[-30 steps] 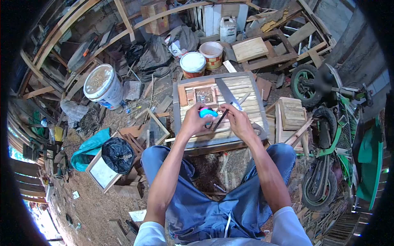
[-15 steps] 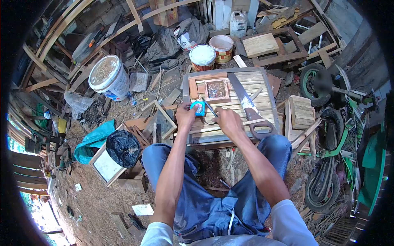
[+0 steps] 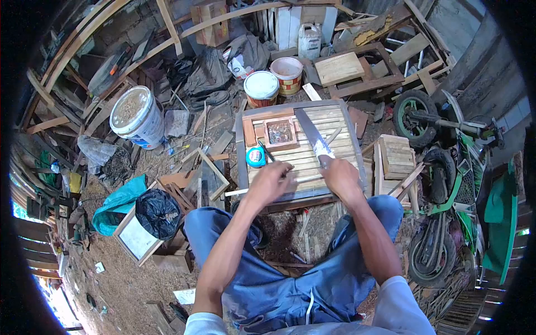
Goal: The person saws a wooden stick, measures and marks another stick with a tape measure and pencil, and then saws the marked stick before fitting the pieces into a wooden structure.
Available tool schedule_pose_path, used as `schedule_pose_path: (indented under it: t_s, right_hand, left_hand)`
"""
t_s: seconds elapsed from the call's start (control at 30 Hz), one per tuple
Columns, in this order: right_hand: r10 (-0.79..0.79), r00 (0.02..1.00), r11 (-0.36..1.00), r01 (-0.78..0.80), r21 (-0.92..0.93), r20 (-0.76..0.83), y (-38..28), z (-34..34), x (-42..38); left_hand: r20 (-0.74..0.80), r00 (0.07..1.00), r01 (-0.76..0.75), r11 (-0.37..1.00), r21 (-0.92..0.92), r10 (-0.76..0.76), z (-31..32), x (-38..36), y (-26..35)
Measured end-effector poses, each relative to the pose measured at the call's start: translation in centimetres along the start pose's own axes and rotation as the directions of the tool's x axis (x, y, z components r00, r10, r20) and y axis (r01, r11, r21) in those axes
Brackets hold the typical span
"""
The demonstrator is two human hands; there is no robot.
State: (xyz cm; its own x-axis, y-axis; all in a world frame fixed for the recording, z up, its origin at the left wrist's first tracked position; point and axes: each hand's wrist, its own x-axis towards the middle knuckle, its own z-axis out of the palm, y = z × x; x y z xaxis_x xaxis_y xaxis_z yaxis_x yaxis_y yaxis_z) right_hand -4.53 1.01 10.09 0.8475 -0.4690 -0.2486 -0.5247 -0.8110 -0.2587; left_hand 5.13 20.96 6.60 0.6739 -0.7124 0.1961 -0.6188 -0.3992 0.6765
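My right hand [image 3: 342, 180] is closed around the handle of a handsaw [image 3: 310, 129], whose blade lies across the slatted wooden tabletop [image 3: 343, 139]. The hand covers most of the handle. Above the table's near edge is my left hand [image 3: 268, 183], its fingers smeared by motion. A thin wooden strip [image 3: 237, 192] passes beneath it and juts past the left edge; whether the fingers grip it does not show. Just beyond that hand rest a teal tape measure [image 3: 255, 157] and a dark, slim stick-like tool [image 3: 264, 147]. A small wooden box [image 3: 281, 134] holds small loose bits.
Two paint buckets, one lidded [image 3: 261, 85] and one reddish [image 3: 287, 70], stand behind the table. A white bucket [image 3: 134, 120] of shavings is at left. Stacked wooden pieces [image 3: 397, 158] and a green motorbike frame [image 3: 460, 192] lie right. Scrap wood and a black bag [image 3: 158, 214] flank the left.
My left hand has let go of the tape measure and come nearer. My right hand has moved onto the saw handle. The thin strip has shifted left. The view has moved slightly.
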Motion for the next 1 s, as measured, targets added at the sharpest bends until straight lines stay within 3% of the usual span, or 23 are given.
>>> schedule_pose_path:
  t_s: [0.03,0.07,0.23,0.27,0.37,0.4,0.5,0.53,0.63,0.67,0.7,0.77,0.8,0.83,0.9,1.0]
  right_hand:
    - [0.049,0.995,0.997,-0.043,-0.063,0.089,0.9,-0.6,-0.9]
    - [-0.006,0.998,0.997,0.011,-0.073,0.063,2.0,0.0,-1.7]
    - [-0.247,0.966,0.947,0.222,-0.234,-0.081,4.7,4.3,-4.1]
    - [-0.238,0.971,0.959,0.231,-0.161,-0.023,5.0,4.6,-3.8]
    - [-0.321,0.929,0.947,0.316,-0.057,-0.187,6.8,5.7,-3.8]
    - [-0.357,0.880,0.933,0.354,-0.069,-0.313,7.4,5.7,-4.0]
    - [-0.255,0.855,0.933,0.341,0.118,-0.452,8.4,5.1,-4.1]
    - [-0.246,0.778,0.877,0.433,0.209,-0.578,8.7,4.4,-3.8]
    - [0.006,0.912,0.775,0.255,0.579,-0.410,9.4,1.6,-5.2]
    - [0.036,0.845,0.776,0.313,0.548,-0.533,9.9,1.6,-5.5]
    - [0.118,0.844,0.744,0.274,0.609,-0.524,10.3,0.9,-6.2]
    - [0.270,0.827,0.670,0.206,0.713,-0.493,11.8,-1.0,-7.5]
    - [0.349,0.643,0.671,0.337,0.661,-0.682,12.9,-0.3,-7.0]
    - [0.454,0.642,0.588,0.306,0.749,-0.618,14.1,-0.4,-6.9]
    - [0.525,0.755,0.213,0.331,0.919,-0.394,16.8,-0.2,-9.0]
    - [0.598,0.749,-0.016,0.367,0.930,-0.285,17.1,1.3,-12.8]
  left_hand:
    - [0.050,0.995,-0.094,0.992,0.082,0.090,0.5,-0.3,-0.1]
    - [0.108,0.978,-0.192,0.969,0.158,0.176,1.1,-0.4,-0.2]
    - [0.215,0.973,-0.117,0.981,0.153,0.083,2.1,0.6,0.4]
    - [0.202,0.974,-0.132,0.982,0.134,0.103,2.4,0.8,0.1]
    - [0.212,0.973,-0.119,0.988,0.103,0.095,2.9,1.0,-0.4]
    - [0.212,0.972,-0.122,0.988,0.091,0.101,3.3,1.2,-1.0]
    - [0.176,0.980,-0.092,0.996,0.007,0.089,2.4,1.6,-0.2]
    - [0.162,0.986,-0.044,0.999,-0.024,0.048,1.9,1.7,0.7]
    - [0.117,0.992,0.068,0.989,-0.133,-0.053,1.4,2.2,2.6]
    - [0.107,0.991,0.098,0.983,-0.158,-0.081,1.4,2.3,3.2]
    - [0.100,0.989,0.127,0.975,-0.182,-0.110,1.3,2.3,4.2]
    - [0.080,0.996,0.041,0.989,-0.144,-0.030,2.7,3.0,3.8]
    - [0.050,0.996,-0.062,0.992,-0.112,0.068,3.5,3.5,4.3]
    - [0.023,0.987,-0.154,0.985,-0.080,0.156,4.3,3.4,5.2]
    - [0.128,0.977,-0.163,0.985,-0.062,0.170,6.3,3.9,7.0]
    - [0.193,0.949,-0.219,0.963,-0.160,0.248,11.5,5.3,7.6]
